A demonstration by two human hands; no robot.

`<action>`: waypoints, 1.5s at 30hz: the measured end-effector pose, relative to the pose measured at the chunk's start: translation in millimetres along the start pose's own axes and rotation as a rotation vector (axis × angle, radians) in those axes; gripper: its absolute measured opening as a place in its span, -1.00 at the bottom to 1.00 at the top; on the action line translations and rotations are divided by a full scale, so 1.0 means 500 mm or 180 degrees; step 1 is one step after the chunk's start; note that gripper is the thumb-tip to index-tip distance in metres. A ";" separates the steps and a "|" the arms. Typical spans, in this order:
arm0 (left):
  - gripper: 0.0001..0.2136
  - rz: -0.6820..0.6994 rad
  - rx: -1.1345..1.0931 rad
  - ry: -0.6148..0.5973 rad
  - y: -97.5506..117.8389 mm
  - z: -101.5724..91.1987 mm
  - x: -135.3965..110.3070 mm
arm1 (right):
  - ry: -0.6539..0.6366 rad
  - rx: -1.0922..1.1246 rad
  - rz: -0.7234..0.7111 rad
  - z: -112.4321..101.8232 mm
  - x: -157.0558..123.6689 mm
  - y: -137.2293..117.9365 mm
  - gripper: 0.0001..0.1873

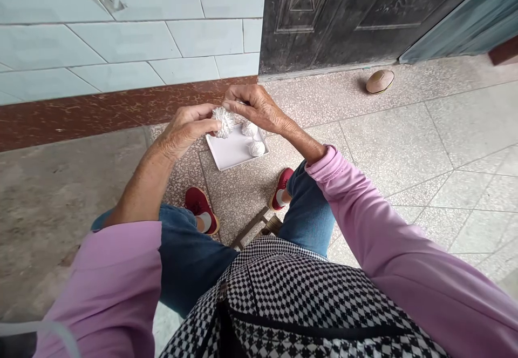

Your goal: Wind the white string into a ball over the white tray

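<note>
A white, frilly pompom-like ball (223, 122) is held up between the thumb and fingers of my left hand (190, 126). My right hand (256, 107) is at the ball's upper right edge, thumb and fingers pinched together; what is in the pinch is too small to make out. Below both hands a shallow white tray (229, 155) lies on the floor. Two smaller white balls sit in its right part: a wound-looking one (256, 148) near the front and another ball (249, 129) behind it, partly under my right hand.
A tiled wall (121, 45) with a brown skirting (101, 107) stands in front, beside a dark panelled door (324, 23). A pinkish, rounded object (380, 81) lies on the floor near the door. Between my red shoes is part of a wooden stool (254, 227).
</note>
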State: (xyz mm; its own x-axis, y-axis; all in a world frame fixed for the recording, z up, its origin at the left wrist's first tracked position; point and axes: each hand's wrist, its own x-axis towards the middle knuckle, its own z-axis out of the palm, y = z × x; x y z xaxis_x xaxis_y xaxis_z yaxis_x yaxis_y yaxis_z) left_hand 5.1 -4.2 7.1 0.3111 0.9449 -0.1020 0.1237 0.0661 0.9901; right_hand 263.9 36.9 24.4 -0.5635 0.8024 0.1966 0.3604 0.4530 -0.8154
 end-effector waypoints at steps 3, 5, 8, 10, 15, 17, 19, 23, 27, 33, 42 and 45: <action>-0.73 -0.0026 -0.0189 -0.0112 0.000 0.004 0.000 | 0.0081 -0.0006 -0.0023 -0.005 0.003 0.011 -0.32; -0.70 -0.0004 -0.0303 -0.0115 0.001 0.011 0.000 | 0.0111 0.0013 -0.0046 -0.002 0.005 0.015 -0.34; -0.65 0.0080 -0.0345 -0.0094 0.006 0.025 -0.003 | 0.0094 0.0014 0.0040 0.005 0.007 0.016 -0.37; -0.62 0.0128 -0.0304 -0.0035 0.008 0.032 -0.003 | 0.0067 0.0000 0.0155 0.009 0.007 0.014 -0.41; -0.45 0.0137 -0.0421 0.0110 0.009 0.035 0.000 | 0.0151 0.0077 0.0223 0.008 0.008 0.013 -0.44; -0.39 0.0150 -0.0579 0.0143 0.010 0.033 0.001 | 0.0243 0.0150 0.0154 0.008 0.010 0.013 -0.44; -0.35 0.0174 -0.0665 0.0139 0.011 0.030 0.001 | 0.0268 0.0199 0.0170 0.010 0.013 0.012 -0.44; -0.35 0.0157 -0.0666 0.0108 0.009 0.030 0.001 | 0.0276 0.0206 0.0404 0.018 0.016 0.005 -0.43; -0.38 0.0136 -0.0867 0.0361 0.004 0.034 0.005 | 0.0321 0.0236 0.0495 0.028 0.019 0.013 -0.43; -0.51 0.0244 -0.1099 0.0871 0.002 0.032 0.015 | 0.0039 0.0423 0.0354 0.058 0.018 0.031 -0.56; -0.28 0.0276 -0.0885 0.0482 -0.008 0.034 0.006 | -0.0102 0.0298 0.0354 0.088 0.018 0.057 -0.64; -0.33 0.0367 -0.0921 0.0550 -0.024 0.025 0.018 | -0.0082 0.0264 0.0434 0.092 0.019 0.063 -0.58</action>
State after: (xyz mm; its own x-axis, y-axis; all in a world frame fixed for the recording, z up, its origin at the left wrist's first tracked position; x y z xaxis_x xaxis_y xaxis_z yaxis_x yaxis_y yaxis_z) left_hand 18.2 -0.5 -6.8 0.1405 0.9901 0.0054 -0.1826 0.0205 0.9830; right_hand 235.7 40.7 -24.3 -0.5330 0.8434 0.0679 0.3727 0.3061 -0.8760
